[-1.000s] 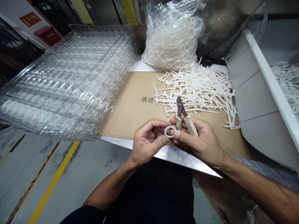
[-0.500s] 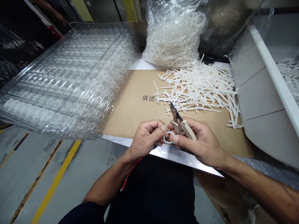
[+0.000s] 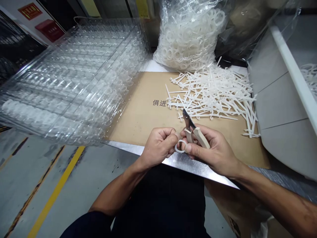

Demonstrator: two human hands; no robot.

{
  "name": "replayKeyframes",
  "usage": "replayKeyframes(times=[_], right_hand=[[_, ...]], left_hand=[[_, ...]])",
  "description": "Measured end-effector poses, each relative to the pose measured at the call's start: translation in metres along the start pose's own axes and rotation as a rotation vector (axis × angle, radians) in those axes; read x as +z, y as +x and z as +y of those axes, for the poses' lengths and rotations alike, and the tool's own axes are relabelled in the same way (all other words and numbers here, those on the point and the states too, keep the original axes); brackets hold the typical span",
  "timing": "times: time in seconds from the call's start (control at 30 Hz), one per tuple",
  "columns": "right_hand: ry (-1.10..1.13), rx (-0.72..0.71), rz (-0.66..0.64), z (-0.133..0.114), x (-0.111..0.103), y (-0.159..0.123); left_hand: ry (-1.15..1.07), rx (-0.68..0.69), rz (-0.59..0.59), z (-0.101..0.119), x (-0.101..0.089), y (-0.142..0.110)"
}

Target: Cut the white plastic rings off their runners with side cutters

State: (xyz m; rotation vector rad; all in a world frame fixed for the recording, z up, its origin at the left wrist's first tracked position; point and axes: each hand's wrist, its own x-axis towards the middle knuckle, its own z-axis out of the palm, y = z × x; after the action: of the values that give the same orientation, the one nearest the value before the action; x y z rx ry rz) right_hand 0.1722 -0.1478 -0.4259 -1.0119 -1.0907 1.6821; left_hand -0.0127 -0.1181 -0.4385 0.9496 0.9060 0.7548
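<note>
My right hand [image 3: 214, 148] is wrapped round a pair of side cutters [image 3: 194, 132] with cream handles, its dark jaws pointing up and slightly left. Between the same hand's thumb and fingertips is pinched a small white plastic ring [image 3: 176, 147], held over the front edge of the work surface. My left hand [image 3: 158, 145] is closed with its thumb pressed on the bent forefinger, right against the ring's left side; whatever it pinches is hidden. Behind the cutters spreads a heap of white plastic sprue sticks [image 3: 215, 92].
A brown cardboard sheet [image 3: 133, 115] covers the metal-edged table. At the left stands a stack of clear trays [image 3: 74, 79] holding white rings. A clear bag of rings [image 3: 189, 43] sits at the back. The right side has a grey bin [image 3: 279, 96] with rings inside.
The fingers of my left hand have closed from a loose curl into a tight pinch beside the ring. The side cutters have tilted leftward and the ring dropped slightly. The whole view has shifted a little.
</note>
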Motion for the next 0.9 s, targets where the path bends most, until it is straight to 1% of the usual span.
replayKeyframes(times=[0.07, 0.17, 0.23, 0.33, 0.5, 0.7, 0.9], right_hand=[[0.016, -0.001, 0.013, -0.001, 0.001, 0.001], [0.06, 0.001, 0.028, -0.002, 0.002, 0.001], [0.074, 0.002, 0.039, -0.003, 0.002, 0.001], [0.082, 0.001, 0.058, -0.003, 0.0, 0.0], [0.104, 0.008, 0.065, -0.002, -0.001, 0.001], [0.075, 0.005, 0.066, -0.002, -0.001, 0.001], [0.064, 0.021, 0.095, -0.002, -0.002, 0.002]], left_hand=[[-0.019, 0.026, -0.011, -0.002, -0.002, 0.0], [-0.038, 0.071, -0.064, -0.005, -0.006, 0.0], [-0.043, 0.082, -0.098, -0.007, -0.009, 0.0], [-0.05, 0.083, -0.118, -0.007, -0.011, -0.001], [-0.035, 0.077, -0.112, -0.008, -0.01, -0.001], [-0.015, 0.089, -0.1, -0.01, -0.009, -0.002], [0.047, 0.149, -0.043, -0.01, -0.007, -0.006]])
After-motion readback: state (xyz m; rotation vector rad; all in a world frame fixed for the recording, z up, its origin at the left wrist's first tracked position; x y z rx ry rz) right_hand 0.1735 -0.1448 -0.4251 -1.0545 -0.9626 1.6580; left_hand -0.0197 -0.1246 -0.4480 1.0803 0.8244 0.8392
